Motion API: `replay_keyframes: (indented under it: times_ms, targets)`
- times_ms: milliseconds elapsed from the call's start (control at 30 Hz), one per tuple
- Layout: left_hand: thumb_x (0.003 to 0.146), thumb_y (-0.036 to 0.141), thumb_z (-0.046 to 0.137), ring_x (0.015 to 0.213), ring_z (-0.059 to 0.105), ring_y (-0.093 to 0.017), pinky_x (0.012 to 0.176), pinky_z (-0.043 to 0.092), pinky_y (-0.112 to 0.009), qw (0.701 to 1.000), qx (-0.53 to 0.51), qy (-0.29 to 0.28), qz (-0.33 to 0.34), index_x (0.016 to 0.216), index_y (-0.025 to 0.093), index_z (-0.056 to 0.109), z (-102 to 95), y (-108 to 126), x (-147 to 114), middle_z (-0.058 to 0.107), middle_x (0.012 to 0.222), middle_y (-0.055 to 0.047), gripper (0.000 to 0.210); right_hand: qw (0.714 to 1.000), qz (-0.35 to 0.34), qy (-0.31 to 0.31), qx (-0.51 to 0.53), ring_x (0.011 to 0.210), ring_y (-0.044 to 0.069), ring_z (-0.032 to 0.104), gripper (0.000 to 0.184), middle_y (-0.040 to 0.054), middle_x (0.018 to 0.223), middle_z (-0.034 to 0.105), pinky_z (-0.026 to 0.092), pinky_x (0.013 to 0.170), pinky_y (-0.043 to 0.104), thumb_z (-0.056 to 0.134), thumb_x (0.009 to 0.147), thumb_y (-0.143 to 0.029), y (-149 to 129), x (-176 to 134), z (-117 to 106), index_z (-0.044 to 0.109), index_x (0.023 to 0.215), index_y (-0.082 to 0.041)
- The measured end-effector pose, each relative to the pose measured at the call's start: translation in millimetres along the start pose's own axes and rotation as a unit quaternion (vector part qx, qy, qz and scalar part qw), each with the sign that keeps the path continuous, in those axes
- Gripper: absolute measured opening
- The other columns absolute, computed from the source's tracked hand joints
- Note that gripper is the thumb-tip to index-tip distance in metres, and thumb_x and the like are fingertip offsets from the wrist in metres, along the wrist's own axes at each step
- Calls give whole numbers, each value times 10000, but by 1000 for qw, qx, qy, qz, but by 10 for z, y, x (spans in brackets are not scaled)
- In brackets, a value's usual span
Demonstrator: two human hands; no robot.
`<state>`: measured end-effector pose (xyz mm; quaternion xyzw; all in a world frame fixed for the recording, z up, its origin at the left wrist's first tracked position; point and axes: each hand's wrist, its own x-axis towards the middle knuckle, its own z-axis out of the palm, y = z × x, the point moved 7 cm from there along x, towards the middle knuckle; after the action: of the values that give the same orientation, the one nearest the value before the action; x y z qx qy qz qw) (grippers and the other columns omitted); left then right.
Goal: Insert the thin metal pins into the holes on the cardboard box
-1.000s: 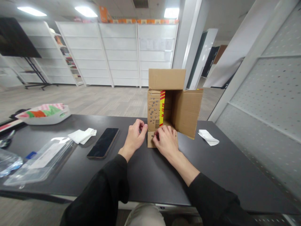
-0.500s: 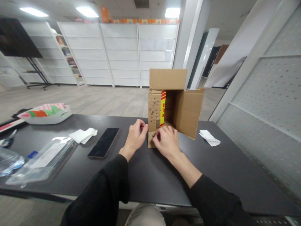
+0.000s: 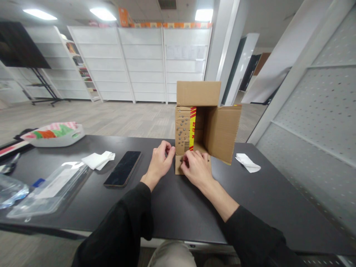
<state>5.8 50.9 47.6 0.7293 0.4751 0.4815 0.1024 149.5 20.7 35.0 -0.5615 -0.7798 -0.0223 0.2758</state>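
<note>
An open cardboard box (image 3: 211, 126) stands in front of me, its opening facing my way. One flap rises at the top, one swings out right, and the lower flap (image 3: 178, 168) lies toward me. Several small grey round bits or marks dot its left flap (image 3: 182, 129), beside a yellow and red strip (image 3: 193, 128). My right hand (image 3: 196, 167) rests over the lower flap with its fingers pinched; a small dark spot shows by the fingertips, and what they hold is hidden. Just left of the box, my left hand (image 3: 161, 159) is closed, thumb against fingers, its contents hidden.
A black phone (image 3: 123, 168) lies left of my left hand. Beyond it are a folded tissue (image 3: 98, 160), a clear plastic case (image 3: 52, 193), a plastic bottle (image 3: 11, 191) and a white basket (image 3: 55, 139). Another tissue (image 3: 247, 163) sits right of the box.
My right hand's fingers have shifted slightly down over the lower flap, and a bit more of the flap shows around them. My left hand and the box stay put.
</note>
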Motion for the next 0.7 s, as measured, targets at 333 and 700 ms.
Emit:
replay_keyframes:
  times_ms: [333,700]
  targets:
    - [946,373,470,692,569,-145,706,426,-294,1000,7,2,3,818,213,487,-2,-11,-3,599,752,2,205,995,-19,49,90,902,202,586,100,34,903,695,283,813,341,518,854,-142,-61,-19,-140,600,850,-201]
    - [950,367,472,676,559,-138,688,425,-285,1000,1,2,2,824,211,492,7,-20,-5,585,740,9,201,965,-92,-120,214,754,148,571,117,-16,785,655,359,744,276,580,832,-93,-168,-158,-243,616,800,-199]
